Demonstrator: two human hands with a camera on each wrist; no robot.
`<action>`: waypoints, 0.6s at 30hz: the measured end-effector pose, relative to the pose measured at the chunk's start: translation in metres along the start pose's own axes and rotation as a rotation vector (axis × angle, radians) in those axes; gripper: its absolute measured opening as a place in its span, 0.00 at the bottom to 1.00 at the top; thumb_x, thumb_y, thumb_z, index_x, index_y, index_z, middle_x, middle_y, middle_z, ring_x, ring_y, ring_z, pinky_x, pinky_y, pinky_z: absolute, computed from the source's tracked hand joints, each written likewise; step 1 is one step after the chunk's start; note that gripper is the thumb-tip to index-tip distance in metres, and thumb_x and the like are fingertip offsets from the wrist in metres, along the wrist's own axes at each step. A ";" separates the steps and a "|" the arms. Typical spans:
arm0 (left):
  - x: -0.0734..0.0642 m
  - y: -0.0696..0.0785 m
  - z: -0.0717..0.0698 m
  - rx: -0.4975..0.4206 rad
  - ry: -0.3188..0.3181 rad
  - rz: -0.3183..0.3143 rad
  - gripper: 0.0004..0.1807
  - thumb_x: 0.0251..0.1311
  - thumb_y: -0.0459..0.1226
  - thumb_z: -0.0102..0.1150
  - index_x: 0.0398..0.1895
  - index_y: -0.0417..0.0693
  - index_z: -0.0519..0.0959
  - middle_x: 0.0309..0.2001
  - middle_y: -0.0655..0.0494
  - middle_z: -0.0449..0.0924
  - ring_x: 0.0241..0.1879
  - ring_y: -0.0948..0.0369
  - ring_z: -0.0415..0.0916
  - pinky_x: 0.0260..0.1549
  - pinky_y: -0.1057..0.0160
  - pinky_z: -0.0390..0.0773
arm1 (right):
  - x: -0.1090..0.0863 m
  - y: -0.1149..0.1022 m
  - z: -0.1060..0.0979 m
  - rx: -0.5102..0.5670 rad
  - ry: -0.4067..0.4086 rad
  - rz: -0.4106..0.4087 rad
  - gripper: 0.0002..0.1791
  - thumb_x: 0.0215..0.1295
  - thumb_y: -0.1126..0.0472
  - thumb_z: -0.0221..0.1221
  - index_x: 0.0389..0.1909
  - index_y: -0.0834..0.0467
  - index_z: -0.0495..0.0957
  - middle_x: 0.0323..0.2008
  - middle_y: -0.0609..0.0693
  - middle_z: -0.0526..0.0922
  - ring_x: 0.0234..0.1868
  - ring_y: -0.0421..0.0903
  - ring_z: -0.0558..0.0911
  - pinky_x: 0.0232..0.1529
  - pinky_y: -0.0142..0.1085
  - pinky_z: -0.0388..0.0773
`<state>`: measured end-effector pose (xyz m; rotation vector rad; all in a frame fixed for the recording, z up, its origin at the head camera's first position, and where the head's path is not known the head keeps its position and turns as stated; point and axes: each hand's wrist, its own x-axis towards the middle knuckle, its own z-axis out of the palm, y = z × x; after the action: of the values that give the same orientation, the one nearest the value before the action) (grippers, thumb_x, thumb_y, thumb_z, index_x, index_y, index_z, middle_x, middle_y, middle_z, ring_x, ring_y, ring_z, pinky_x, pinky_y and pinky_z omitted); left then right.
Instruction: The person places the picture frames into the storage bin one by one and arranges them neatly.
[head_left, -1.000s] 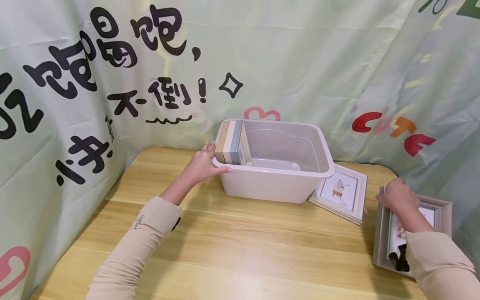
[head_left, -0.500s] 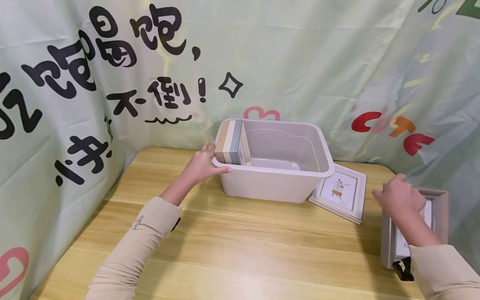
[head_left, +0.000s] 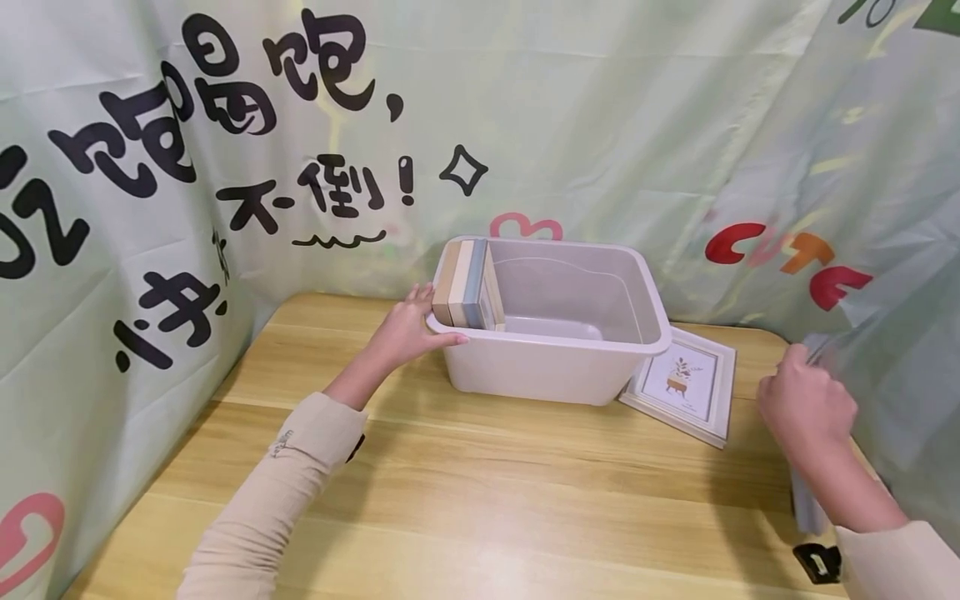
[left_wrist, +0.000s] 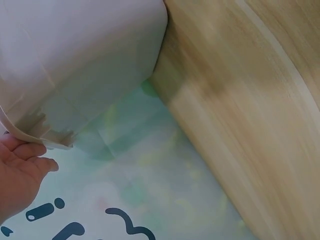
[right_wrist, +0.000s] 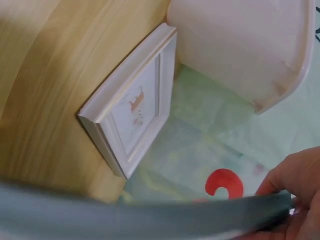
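Observation:
My left hand (head_left: 405,332) holds the left end of a pale plastic storage bin (head_left: 536,371), thumb along the front rim; the left wrist view shows its fingers (left_wrist: 30,150) at the rim. Inside the bin, several picture frames (head_left: 468,283) stand on edge at the left end. At the right, my right hand (head_left: 810,408) grips the top edge of a grey picture frame (head_left: 806,504), which is upright and mostly hidden behind the hand and forearm. In the right wrist view, this frame's blurred edge (right_wrist: 150,217) crosses the bottom, pinched between thumb and fingers.
A white picture frame (head_left: 678,383) with a potted-plant print lies face up, its left corner by the bin's right end. The wooden table (head_left: 480,492) extends in front. A printed curtain (head_left: 600,125) hangs close behind and along both sides.
My right hand has lifted the grey picture frame and turned it from lying nearly flat to upright, edge-on to the head view. The left hand and bin have stayed put.

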<state>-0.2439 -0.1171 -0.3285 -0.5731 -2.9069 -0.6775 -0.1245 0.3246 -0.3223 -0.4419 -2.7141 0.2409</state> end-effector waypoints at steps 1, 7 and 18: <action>0.000 0.000 -0.001 0.004 -0.001 -0.001 0.54 0.45 0.60 0.64 0.64 0.29 0.60 0.69 0.36 0.54 0.69 0.40 0.49 0.65 0.45 0.59 | -0.001 -0.001 -0.001 0.015 0.035 -0.009 0.08 0.55 0.67 0.43 0.27 0.71 0.59 0.13 0.70 0.65 0.15 0.71 0.68 0.09 0.53 0.59; 0.000 0.002 -0.003 0.011 -0.013 -0.009 0.54 0.44 0.60 0.65 0.64 0.29 0.60 0.68 0.36 0.55 0.70 0.41 0.48 0.65 0.46 0.59 | -0.008 -0.007 -0.005 0.091 0.228 -0.122 0.07 0.54 0.72 0.45 0.26 0.76 0.62 0.32 0.76 0.69 0.13 0.73 0.66 0.12 0.63 0.61; 0.001 0.002 -0.004 0.002 -0.028 -0.022 0.55 0.43 0.61 0.64 0.66 0.31 0.58 0.69 0.37 0.54 0.70 0.42 0.48 0.66 0.47 0.57 | -0.008 -0.004 -0.018 0.153 0.241 -0.265 0.10 0.51 0.77 0.48 0.34 0.80 0.67 0.39 0.75 0.69 0.28 0.76 0.71 0.27 0.66 0.68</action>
<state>-0.2445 -0.1170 -0.3245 -0.5552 -2.9433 -0.6747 -0.1117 0.3204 -0.3076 -0.0605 -2.4611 0.2985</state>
